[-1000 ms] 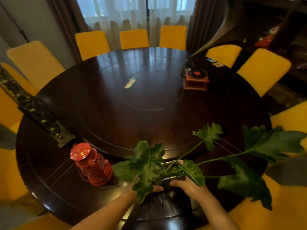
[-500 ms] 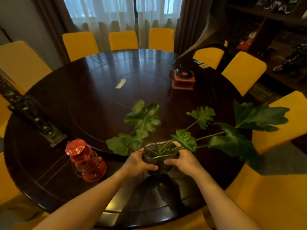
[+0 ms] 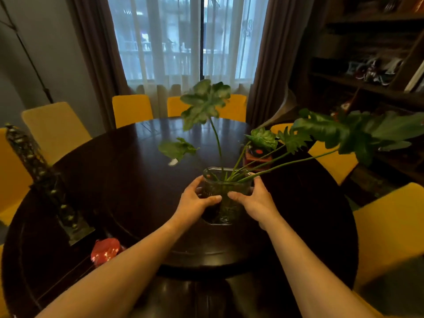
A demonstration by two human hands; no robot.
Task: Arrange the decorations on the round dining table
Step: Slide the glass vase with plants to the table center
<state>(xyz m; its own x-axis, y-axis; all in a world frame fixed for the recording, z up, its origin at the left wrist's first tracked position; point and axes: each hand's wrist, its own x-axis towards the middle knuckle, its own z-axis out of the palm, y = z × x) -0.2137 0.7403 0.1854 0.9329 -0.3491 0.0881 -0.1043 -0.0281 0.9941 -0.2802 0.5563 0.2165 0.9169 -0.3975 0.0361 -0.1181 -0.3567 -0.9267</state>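
One head-worn wide-angle view looks forward and down across the round table [image 3: 142, 171] toward the window [image 3: 183, 37].

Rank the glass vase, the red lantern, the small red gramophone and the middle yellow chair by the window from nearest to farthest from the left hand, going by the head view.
From the left hand:
1. Glass vase: held in it.
2. Red lantern: near left, by the table edge.
3. Red gramophone: far right, behind the leaves. Close to the lantern's distance, so this order is unsure.
4. Middle yellow chair: beyond the table.
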